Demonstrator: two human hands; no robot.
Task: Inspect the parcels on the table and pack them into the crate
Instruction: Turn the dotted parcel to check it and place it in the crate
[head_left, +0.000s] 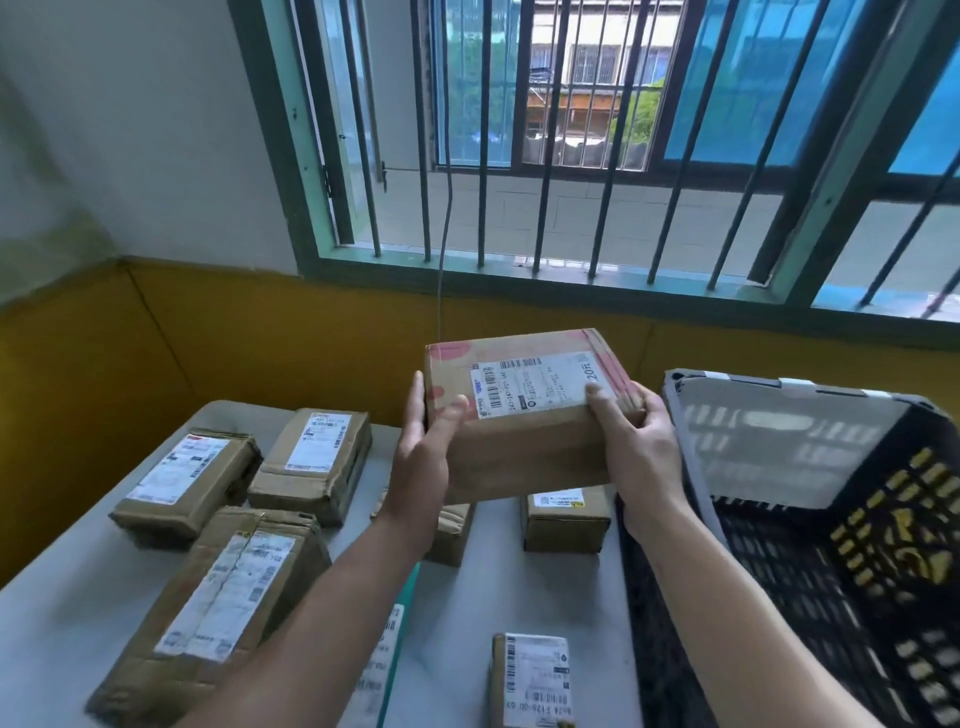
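Fingers (449, 413) grip both parcel (524, 447) ends | parcel between them | crate (909, 519) right

Both arms are stretched forward and lifted. The left arm (322, 613) is seen coming up from the lower left, and the right arm (727, 597) from the lower right. Both are bare. A box (524, 441) is held up between the two hands. The left hand (423, 457) is placed at the box's left end, with the thumb laid across the top and the fingers (415, 400) kept behind the side. The right hand (641, 447) is placed at the right end, with the thumb pressed on top and the fingers curled round the end. The palms are turned toward each other.
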